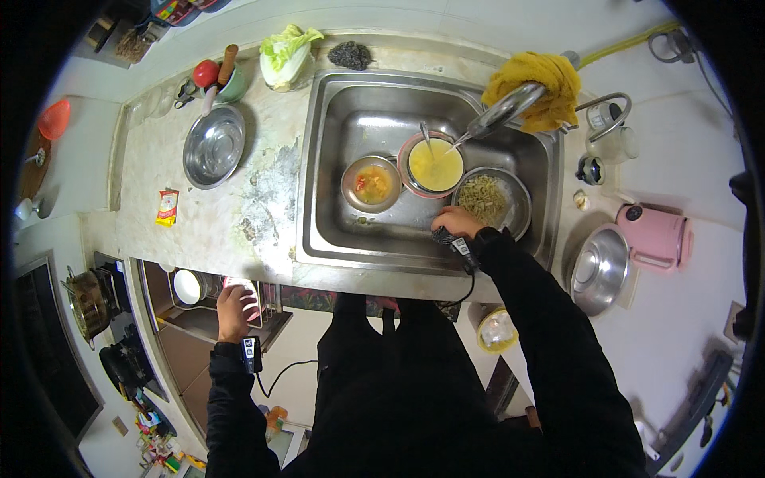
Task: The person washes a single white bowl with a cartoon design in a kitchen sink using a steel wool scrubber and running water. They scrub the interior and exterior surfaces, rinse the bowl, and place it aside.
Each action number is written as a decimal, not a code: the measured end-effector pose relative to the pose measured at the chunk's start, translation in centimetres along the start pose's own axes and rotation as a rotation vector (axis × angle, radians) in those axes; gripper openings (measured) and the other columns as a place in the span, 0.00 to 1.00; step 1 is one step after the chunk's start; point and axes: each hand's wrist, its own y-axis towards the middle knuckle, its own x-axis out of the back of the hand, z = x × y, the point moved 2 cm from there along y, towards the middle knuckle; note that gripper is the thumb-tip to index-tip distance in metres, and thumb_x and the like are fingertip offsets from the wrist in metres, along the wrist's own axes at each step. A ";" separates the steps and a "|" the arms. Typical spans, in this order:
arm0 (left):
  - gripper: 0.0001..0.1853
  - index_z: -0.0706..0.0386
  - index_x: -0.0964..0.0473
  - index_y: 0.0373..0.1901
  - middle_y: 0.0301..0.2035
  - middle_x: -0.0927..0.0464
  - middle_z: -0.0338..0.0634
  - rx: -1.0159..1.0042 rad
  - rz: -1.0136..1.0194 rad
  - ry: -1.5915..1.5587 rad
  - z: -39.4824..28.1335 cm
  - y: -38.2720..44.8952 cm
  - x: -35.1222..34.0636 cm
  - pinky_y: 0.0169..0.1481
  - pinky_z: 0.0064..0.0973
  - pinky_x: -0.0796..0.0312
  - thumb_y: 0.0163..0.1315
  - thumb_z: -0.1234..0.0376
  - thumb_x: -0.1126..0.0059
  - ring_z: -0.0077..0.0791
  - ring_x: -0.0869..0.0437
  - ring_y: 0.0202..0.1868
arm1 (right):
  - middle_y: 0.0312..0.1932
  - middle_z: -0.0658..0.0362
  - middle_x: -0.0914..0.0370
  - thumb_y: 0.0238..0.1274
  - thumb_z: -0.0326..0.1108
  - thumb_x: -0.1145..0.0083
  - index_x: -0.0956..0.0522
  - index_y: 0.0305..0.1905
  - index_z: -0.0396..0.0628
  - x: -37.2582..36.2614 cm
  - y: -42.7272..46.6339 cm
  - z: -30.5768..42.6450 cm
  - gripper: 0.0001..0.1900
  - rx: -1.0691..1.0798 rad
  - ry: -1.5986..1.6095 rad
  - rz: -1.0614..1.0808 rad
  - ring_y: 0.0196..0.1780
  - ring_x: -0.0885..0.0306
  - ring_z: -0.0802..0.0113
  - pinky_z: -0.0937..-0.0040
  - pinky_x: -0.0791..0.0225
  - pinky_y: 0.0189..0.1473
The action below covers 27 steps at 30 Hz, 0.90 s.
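My left hand (234, 308) is at the pull-out dish rack below the counter, over a pink-rimmed dish (251, 299); its grip is unclear. Inside the sink, my right hand (459, 222) has its fingers around a dark mesh scrubber (443, 236), beside a metal bowl of chopped greenish food (483, 197). Water from the faucet (499, 113) runs into a bowl of yellow liquid (436, 165) with a spoon in it. To its left sits a metal bowl with reddish food scraps in liquid (372, 184).
A steel basin (214, 147), a seasoning packet (168, 208) and a leafy cabbage (288, 60) are on the left counter. Another scouring pad (350, 55) lies behind the sink (352, 254). At right stand a steel basin (599, 269) and a pink kettle (654, 236). A yellow cloth (541, 83) drapes the faucet.
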 end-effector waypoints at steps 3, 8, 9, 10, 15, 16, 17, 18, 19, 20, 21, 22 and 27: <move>0.12 0.61 0.26 0.53 0.43 0.18 0.45 -0.049 0.181 0.040 -5.1 -3.8 -7.4 0.36 0.27 0.22 0.74 0.65 0.44 0.31 0.15 0.38 | 0.44 0.50 0.13 0.52 0.30 0.35 0.15 0.53 0.45 -0.4 2.1 -1.1 0.20 0.155 -0.221 -0.225 0.50 0.13 0.53 0.56 0.22 0.54; 0.11 0.61 0.26 0.53 0.43 0.18 0.43 -0.072 0.379 0.161 -8.0 -5.5 -16.9 0.42 0.28 0.21 0.76 0.65 0.45 0.30 0.15 0.42 | 0.60 0.42 0.17 0.57 0.37 0.35 0.26 0.74 0.53 -0.9 2.3 -1.2 0.36 0.213 -0.588 -0.321 0.62 0.19 0.41 0.50 0.25 0.62; 0.11 0.61 0.25 0.53 0.43 0.17 0.43 -0.062 0.413 0.168 -8.1 -5.4 -18.5 0.42 0.29 0.20 0.76 0.66 0.44 0.30 0.15 0.41 | 0.62 0.42 0.17 0.57 0.39 0.33 0.30 0.77 0.53 -0.9 2.2 -1.2 0.39 0.190 -0.626 -0.283 0.64 0.20 0.42 0.51 0.26 0.63; 0.11 0.62 0.25 0.53 0.43 0.17 0.43 -0.055 0.443 0.193 -8.3 -5.2 -20.0 0.43 0.29 0.20 0.76 0.66 0.45 0.29 0.15 0.41 | 0.62 0.41 0.17 0.58 0.39 0.34 0.32 0.78 0.52 -0.9 2.2 -1.1 0.40 0.167 -0.658 -0.252 0.64 0.20 0.43 0.51 0.26 0.64; 0.10 0.60 0.25 0.53 0.43 0.17 0.43 -0.047 0.567 0.266 -9.4 -4.5 -26.0 0.45 0.31 0.20 0.77 0.65 0.47 0.30 0.15 0.43 | 0.61 0.35 0.18 0.57 0.39 0.35 0.38 0.81 0.41 -0.7 3.1 -0.5 0.45 0.238 -0.749 -0.214 0.64 0.18 0.43 0.50 0.26 0.64; 0.11 0.61 0.25 0.54 0.45 0.18 0.44 -0.012 0.606 0.267 -9.7 -4.2 -27.1 0.46 0.32 0.19 0.77 0.65 0.47 0.30 0.15 0.44 | 0.61 0.34 0.19 0.56 0.39 0.35 0.36 0.79 0.40 -0.6 3.4 -0.3 0.44 0.238 -0.718 -0.235 0.64 0.18 0.43 0.50 0.26 0.64; 0.11 0.61 0.25 0.54 0.45 0.18 0.44 -0.018 0.650 0.304 -10.1 -4.0 -28.0 0.46 0.32 0.19 0.78 0.65 0.47 0.31 0.15 0.44 | 0.60 0.33 0.19 0.55 0.39 0.34 0.34 0.77 0.38 -0.4 3.9 -0.2 0.43 0.174 -0.717 -0.207 0.63 0.18 0.43 0.51 0.25 0.64; 0.11 0.61 0.25 0.54 0.46 0.18 0.44 -0.022 0.678 0.341 -10.4 -3.6 -28.9 0.47 0.33 0.19 0.78 0.65 0.47 0.31 0.15 0.45 | 0.60 0.33 0.19 0.54 0.39 0.34 0.32 0.76 0.36 -0.2 4.5 -0.1 0.42 0.077 -0.734 -0.158 0.63 0.18 0.43 0.51 0.25 0.64; 0.11 0.61 0.26 0.55 0.46 0.18 0.44 -0.025 0.701 0.378 -10.8 -3.2 -29.5 0.47 0.33 0.19 0.78 0.65 0.47 0.31 0.15 0.45 | 0.59 0.34 0.18 0.55 0.39 0.35 0.30 0.73 0.35 0.0 4.9 0.1 0.39 0.047 -0.737 -0.090 0.62 0.17 0.42 0.51 0.24 0.64; 0.11 0.61 0.26 0.55 0.46 0.18 0.45 -0.015 0.728 0.386 -11.2 -2.7 -30.1 0.49 0.34 0.19 0.78 0.65 0.47 0.32 0.15 0.46 | 0.57 0.34 0.17 0.56 0.39 0.37 0.27 0.70 0.34 0.2 5.4 0.3 0.36 -0.017 -0.756 0.003 0.61 0.16 0.42 0.51 0.24 0.63; 0.11 0.61 0.26 0.55 0.46 0.18 0.45 -0.014 0.726 0.387 -11.5 -2.3 -30.5 0.49 0.34 0.19 0.78 0.65 0.47 0.32 0.15 0.46 | 0.56 0.35 0.15 0.57 0.39 0.38 0.25 0.68 0.34 0.4 5.7 0.4 0.33 -0.037 -0.765 0.026 0.59 0.15 0.41 0.51 0.23 0.62; 0.11 0.61 0.26 0.55 0.46 0.18 0.45 -0.011 0.724 0.389 -11.7 -1.8 -30.9 0.49 0.34 0.19 0.78 0.65 0.47 0.32 0.15 0.46 | 0.54 0.36 0.15 0.57 0.38 0.38 0.22 0.63 0.34 0.5 5.8 0.4 0.29 -0.037 -0.764 0.021 0.59 0.15 0.40 0.50 0.22 0.61; 0.11 0.61 0.25 0.54 0.46 0.18 0.44 0.066 0.747 0.287 -11.1 0.4 -33.2 0.50 0.34 0.19 0.77 0.65 0.46 0.32 0.14 0.46 | 0.39 0.40 0.12 0.50 0.40 0.30 0.17 0.50 0.38 0.6 5.8 -0.4 0.23 0.118 -0.860 -0.274 0.45 0.12 0.41 0.45 0.19 0.49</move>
